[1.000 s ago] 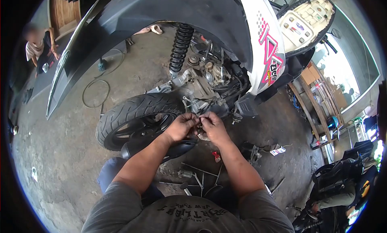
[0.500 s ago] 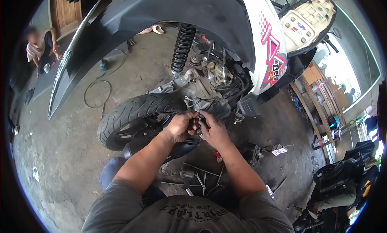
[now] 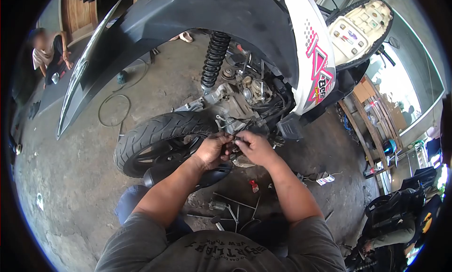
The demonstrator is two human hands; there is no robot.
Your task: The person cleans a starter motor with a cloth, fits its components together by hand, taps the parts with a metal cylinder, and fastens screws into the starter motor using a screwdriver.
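My left hand (image 3: 213, 152) is closed beside the scooter engine (image 3: 233, 105), fingers curled at a small dark part too hidden to name. Facing it, my right hand (image 3: 256, 148) pinches at the same spot, thumb and fingertips together. Both hands are in front of the lower engine case, just right of the rear wheel (image 3: 160, 133). Above the engine stands a black coil-spring shock absorber (image 3: 215, 60), and the dark body panel (image 3: 202, 11) arches over it. Under my hands a black muffler (image 3: 207, 175) lies along the wheel's lower side.
Wrenches (image 3: 234, 215) and other tools lie on the floor before my body, near a small red item (image 3: 254, 186). A cable loop (image 3: 114, 109) rests to the left. A person (image 3: 49, 55) sits at far left. A wooden rack (image 3: 372, 116) and an upturned seat (image 3: 360, 32) are at right.
My right hand has shifted slightly right and down, its forearm swinging outward. My left hand stays nearly in place. The view has moved a little.
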